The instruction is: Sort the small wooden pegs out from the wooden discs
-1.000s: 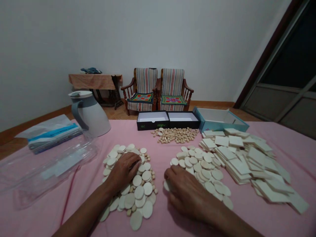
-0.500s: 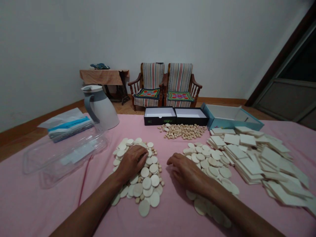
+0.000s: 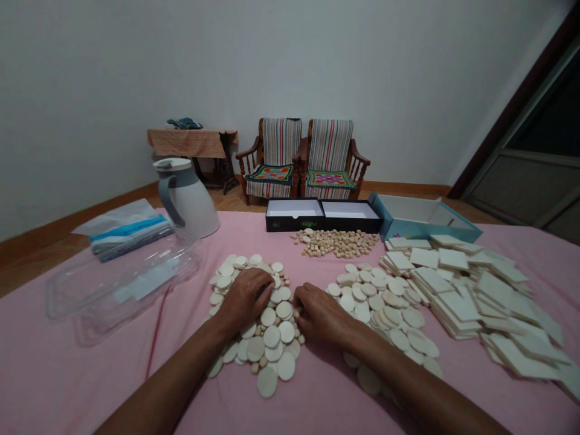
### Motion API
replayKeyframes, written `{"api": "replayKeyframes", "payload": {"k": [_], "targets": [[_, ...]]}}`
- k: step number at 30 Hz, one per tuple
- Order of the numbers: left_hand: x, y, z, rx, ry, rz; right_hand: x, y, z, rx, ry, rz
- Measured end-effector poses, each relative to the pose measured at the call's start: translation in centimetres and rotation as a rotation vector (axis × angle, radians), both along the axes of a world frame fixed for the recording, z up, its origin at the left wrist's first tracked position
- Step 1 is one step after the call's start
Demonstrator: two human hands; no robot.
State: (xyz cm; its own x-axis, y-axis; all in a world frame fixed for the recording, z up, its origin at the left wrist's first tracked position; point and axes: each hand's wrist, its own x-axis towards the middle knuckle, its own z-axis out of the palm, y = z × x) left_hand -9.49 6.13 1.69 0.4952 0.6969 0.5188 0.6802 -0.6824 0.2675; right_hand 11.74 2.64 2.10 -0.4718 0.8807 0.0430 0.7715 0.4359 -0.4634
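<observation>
My left hand [image 3: 248,297] rests on a pile of pale round wooden discs [image 3: 272,336] mixed with small beads, its fingers curled down and their tips hidden. At that pile's right edge is my right hand [image 3: 317,311], its fingers bent together; whatever they hold, if anything, cannot be made out. A second pile of discs [image 3: 394,299] lies beyond and beside my right forearm. Small wooden beads [image 3: 339,243] are heaped farther back.
Square wooden tiles [image 3: 457,296] are stacked at right on the pink cloth [image 3: 317,399]. Black open boxes [image 3: 294,225] and a blue box [image 3: 426,229] stand behind. On the left are a jug [image 3: 194,202], tissue pack [image 3: 131,234] and clear plastic trays [image 3: 122,296].
My right hand has moved left, from beside the right disc pile to the edge of the left one. My left hand has stayed nearly in place on its pile.
</observation>
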Motion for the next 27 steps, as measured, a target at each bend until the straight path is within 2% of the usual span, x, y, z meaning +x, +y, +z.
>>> {"api": "replayKeyframes", "payload": {"k": [5, 8, 11, 17, 19, 21, 24, 27], "targets": [[0.0, -0.1, 0.2, -0.014, 0.007, 0.011, 0.5, -0.2, 0.5, -0.046, -0.03, -0.015], [0.0, -0.1, 0.2, -0.012, 0.012, 0.017, 1.4, 1.1, 1.4, -0.018, -0.078, -0.019], [0.0, -0.1, 0.2, -0.015, 0.012, 0.011, 3.2, 4.2, 2.8, 0.037, -0.132, -0.108], [-0.2, 0.0, 0.1, -0.03, 0.001, 0.002, 5.7, 11.1, 4.9, 0.171, -0.331, -0.449], [-0.2, 0.0, 0.1, -0.032, -0.007, 0.003, 5.2, 12.7, 4.9, 0.212, -0.347, -0.474], [-0.2, -0.1, 0.1, -0.036, -0.015, 0.01, 4.1, 14.1, 4.7, 0.208, -0.358, -0.443], [-0.2, -0.1, 0.0, -0.048, -0.018, 0.019, 1.8, 15.8, 3.8, 0.146, -0.35, -0.381], [-0.2, -0.1, -0.1, -0.056, -0.025, 0.021, -0.2, 16.9, 2.6, 0.116, -0.351, -0.377]]}}
